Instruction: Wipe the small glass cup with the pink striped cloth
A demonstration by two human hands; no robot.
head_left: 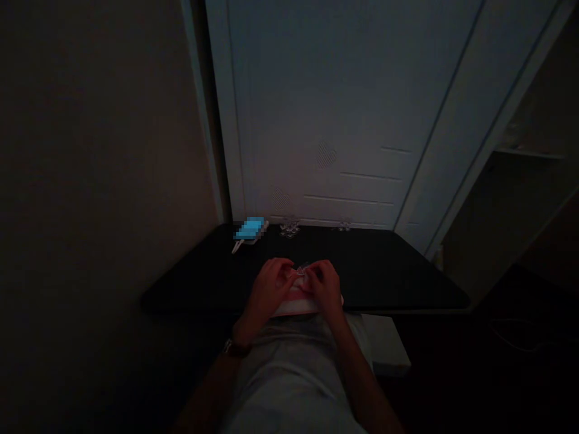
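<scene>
My left hand (270, 286) and my right hand (326, 288) meet near the front edge of the dark table. Fingers of both are bent into a pinch around a small, clear, plastic-looking piece (301, 271). Its exact kind is too dim to make out. Directly beneath the hands lies a folded pink and white cloth (289, 306), partly covered by them. On the left wrist is a dark band, perhaps a watch (237, 348).
A phone with a lit, blurred screen (249, 228) rests on a white stand at the back left of the black table (384, 271). Several clear pieces (289, 228) lie along the back, with a smaller group (345, 225) further right. A pale panel (316, 90) rises behind.
</scene>
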